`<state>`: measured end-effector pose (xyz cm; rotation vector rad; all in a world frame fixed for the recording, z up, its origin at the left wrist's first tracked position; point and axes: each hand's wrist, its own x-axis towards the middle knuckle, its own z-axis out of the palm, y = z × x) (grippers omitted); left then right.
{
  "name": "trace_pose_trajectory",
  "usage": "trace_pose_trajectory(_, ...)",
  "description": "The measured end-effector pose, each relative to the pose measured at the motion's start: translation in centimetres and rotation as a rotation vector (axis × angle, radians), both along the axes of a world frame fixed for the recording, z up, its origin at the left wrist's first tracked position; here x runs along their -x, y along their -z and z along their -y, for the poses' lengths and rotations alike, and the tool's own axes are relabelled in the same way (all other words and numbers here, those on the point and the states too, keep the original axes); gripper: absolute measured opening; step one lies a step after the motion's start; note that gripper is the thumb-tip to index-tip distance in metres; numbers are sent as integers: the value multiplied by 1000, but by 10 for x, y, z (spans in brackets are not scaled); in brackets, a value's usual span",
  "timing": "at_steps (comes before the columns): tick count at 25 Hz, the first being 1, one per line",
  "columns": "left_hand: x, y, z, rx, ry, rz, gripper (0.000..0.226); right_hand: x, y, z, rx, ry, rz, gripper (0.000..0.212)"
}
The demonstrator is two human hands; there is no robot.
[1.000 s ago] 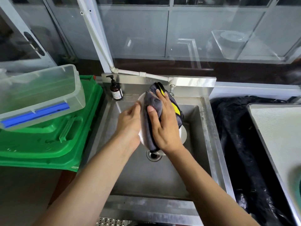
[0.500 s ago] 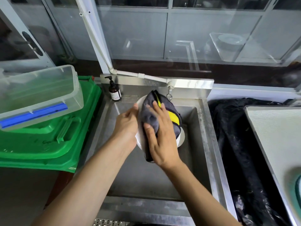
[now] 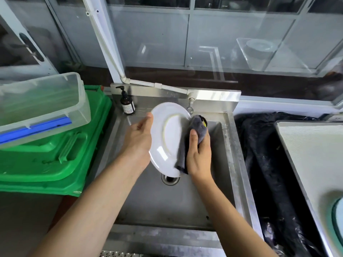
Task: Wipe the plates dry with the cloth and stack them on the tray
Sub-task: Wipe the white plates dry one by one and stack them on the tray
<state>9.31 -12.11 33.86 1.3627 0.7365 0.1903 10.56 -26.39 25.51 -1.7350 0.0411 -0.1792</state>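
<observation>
Now, over the sink [image 3: 230,164], the plate [image 3: 168,138] stands tilted above the drain, left hand [image 3: 138,140] gripping its left rim, fingers hidden behind. Right hand [image 3: 199,154] clutches the cloth [image 3: 196,130] against its right edge. Back-left corner: bottle [image 3: 127,104], label unreadable.

Both bare forearms reach forward from the lower edge, converging. Left hand [image 3: 138,140]: palm turned inward, fingers out of sight, thumb pointing away, gripping an edge. Right hand [image 3: 199,153]: thumb up and pressed flat, fingers curled out of sight, clutching a bunched cloth [image 3: 196,132].
</observation>
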Motion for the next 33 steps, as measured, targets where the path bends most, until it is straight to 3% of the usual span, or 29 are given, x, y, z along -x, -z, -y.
trace_pose_trajectory(4,-7,8,-1,-92,-57,19,41,40,19,-16,-181,61,-135,42)
trace_pose_trajectory(7,-9,13,3,-111,-111,91,26,60,16,-28,-237,107,-263,39)
trace_pose_trajectory(11,-11,18,8,-102,-148,152,22,66,10,-29,-192,60,-252,15)
trace_pose_trajectory(16,-5,27,19,-267,-94,99,34,68,20,-7,19,-73,-338,17)
trace_pose_trajectory(20,1,52,20,-307,-56,-8,33,61,47,57,201,56,-474,23)
trace_pose_trajectory(24,13,87,33,-292,42,-77,45,65,86,131,844,184,-332,36)
trace_pose_trajectory(26,17,97,43,-236,64,-101,44,66,105,155,1023,267,-251,40)
trace_pose_trajectory(27,19,99,47,-220,74,-112,41,67,116,165,1086,263,-294,42)
trace_pose_trajectory(30,22,108,60,-197,118,-115,38,78,151,184,1207,-24,-691,60)
trace_pose_trajectory(33,24,112,73,-252,172,-101,37,87,168,192,1180,-127,-792,74)
